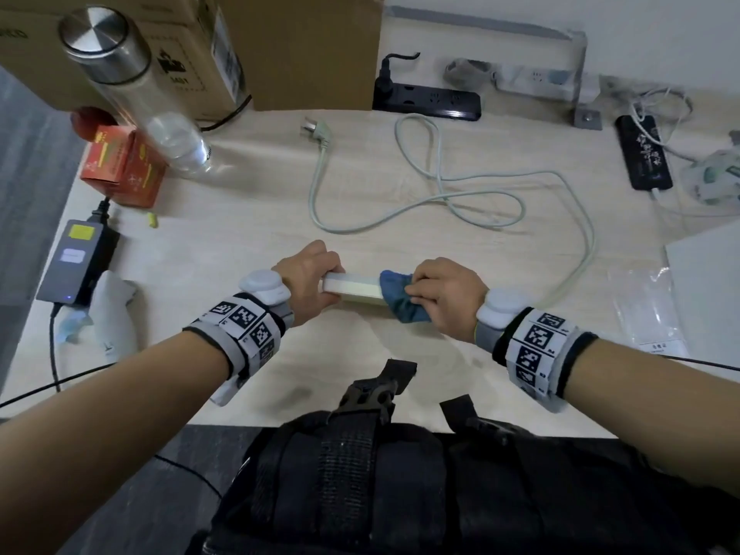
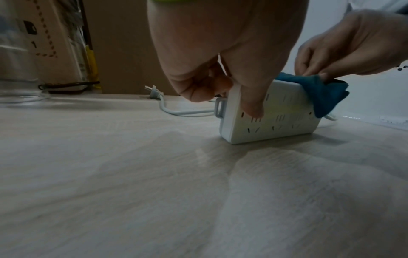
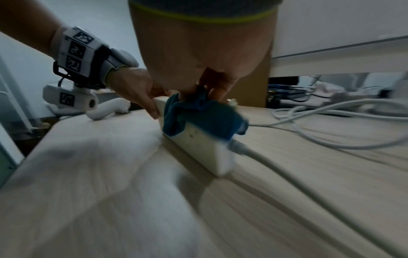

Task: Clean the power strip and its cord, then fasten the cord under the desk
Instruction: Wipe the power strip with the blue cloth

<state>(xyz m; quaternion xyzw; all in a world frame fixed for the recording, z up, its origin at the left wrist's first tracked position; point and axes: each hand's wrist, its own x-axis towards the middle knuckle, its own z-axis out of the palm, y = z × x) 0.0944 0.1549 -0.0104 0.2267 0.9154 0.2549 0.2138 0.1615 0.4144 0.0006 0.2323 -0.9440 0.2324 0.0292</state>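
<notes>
A white power strip [image 1: 352, 289] [image 2: 278, 118] [image 3: 203, 148] stands on its long edge on the light wood desk [image 1: 240, 218], sockets facing me. My left hand [image 1: 310, 274] [image 2: 223, 82] grips its left end, thumb on the socket face. My right hand [image 1: 440, 292] [image 3: 203, 87] pinches a blue cloth [image 1: 400, 296] [image 2: 320, 92] [image 3: 203, 117] draped over the strip's top edge at its right end. The pale cord [image 1: 448, 182] [image 3: 287, 171] leaves the right end, loops across the desk and ends in a plug [image 1: 316, 130] [image 2: 154, 91].
A steel-capped bottle [image 1: 132, 90], red box [image 1: 124, 166] and cardboard boxes [image 1: 300, 46] stand at the back left. A grey power adapter [image 1: 78, 262] lies left. A black power strip [image 1: 428, 100] and another black strip [image 1: 644, 154] sit at the back. A plastic bag [image 1: 648, 310] lies right.
</notes>
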